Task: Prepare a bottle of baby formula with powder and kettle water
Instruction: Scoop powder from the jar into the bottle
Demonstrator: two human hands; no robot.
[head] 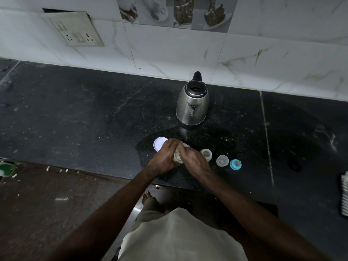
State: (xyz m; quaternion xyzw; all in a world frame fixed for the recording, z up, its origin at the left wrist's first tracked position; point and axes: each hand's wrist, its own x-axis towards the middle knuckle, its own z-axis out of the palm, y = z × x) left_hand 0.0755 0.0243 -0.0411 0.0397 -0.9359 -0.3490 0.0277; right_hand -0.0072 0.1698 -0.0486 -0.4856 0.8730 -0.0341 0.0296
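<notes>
On the black counter [84,117], my left hand [163,157] and my right hand [194,159] both grip a pale container [178,157] between them; most of it is hidden by my fingers. A white round lid [159,144] lies flat just left of my left hand. Right of my right hand stands the open clear baby bottle [206,154]. Further right sit a clear cap [222,160] and a blue ring with its teat [235,164]. The steel kettle [192,103] stands behind, near the wall.
A tiled wall with a socket plate [75,29] runs along the back. At the right edge lies a white ribbed object [344,194]. The counter's front edge [113,178] runs below my hands, with dark floor underneath.
</notes>
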